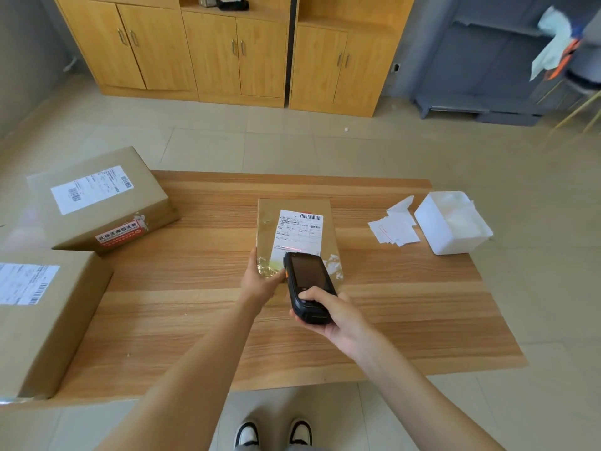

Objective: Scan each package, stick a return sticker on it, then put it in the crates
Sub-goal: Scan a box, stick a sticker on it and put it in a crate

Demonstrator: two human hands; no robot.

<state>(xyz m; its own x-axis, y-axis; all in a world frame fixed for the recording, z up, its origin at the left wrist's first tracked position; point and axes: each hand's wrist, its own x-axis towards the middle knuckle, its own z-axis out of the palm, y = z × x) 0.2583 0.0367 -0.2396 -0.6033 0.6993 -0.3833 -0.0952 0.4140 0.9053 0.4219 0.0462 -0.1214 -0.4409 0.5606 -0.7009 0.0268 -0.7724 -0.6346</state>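
Nearby, two boxes (97,198) flank the table (406,304); left hand (260,281) grips the package (294,222), right hand (331,315) clasps the scanner (307,284) beside loose stickers (395,229).

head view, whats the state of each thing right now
small package: flat on table, label up, red scan line across the label
scanner: aimed at the label
right hand: grips scanner
left hand: holds the package's near corner
white box: open
cabinet doors: closed

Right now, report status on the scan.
Left hand steadies the package. Right hand grips the scanner, red line on the label. Nothing in the way.
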